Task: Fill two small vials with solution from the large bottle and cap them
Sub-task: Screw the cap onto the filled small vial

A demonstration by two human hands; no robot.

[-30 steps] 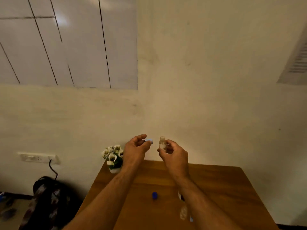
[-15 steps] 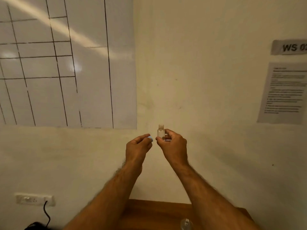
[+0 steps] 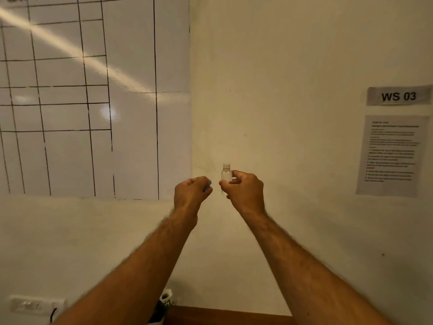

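Two bare hands raised in front of a cream wall, well above the brown wooden table (image 3: 234,316), whose far edge shows only at the bottom of the view. The right hand (image 3: 246,187) pinches a small clear glass vial (image 3: 226,175) upright, its fingers (image 3: 235,175) curled round the lower body and the threaded neck left open on top. The left hand (image 3: 191,190), just beside it and not touching, has its fingers curled round a small light-blue screw cap (image 3: 207,185), most of which is hidden. Whether the vial holds liquid cannot be told. Risks, as judged: a cap brought down tilted may cross-thread or skid off the neck; a narrow pinch on smooth glass may let the vial slip, and from this height it would probably spill or break; tipping the open vial while lining up the cap would lose solution.
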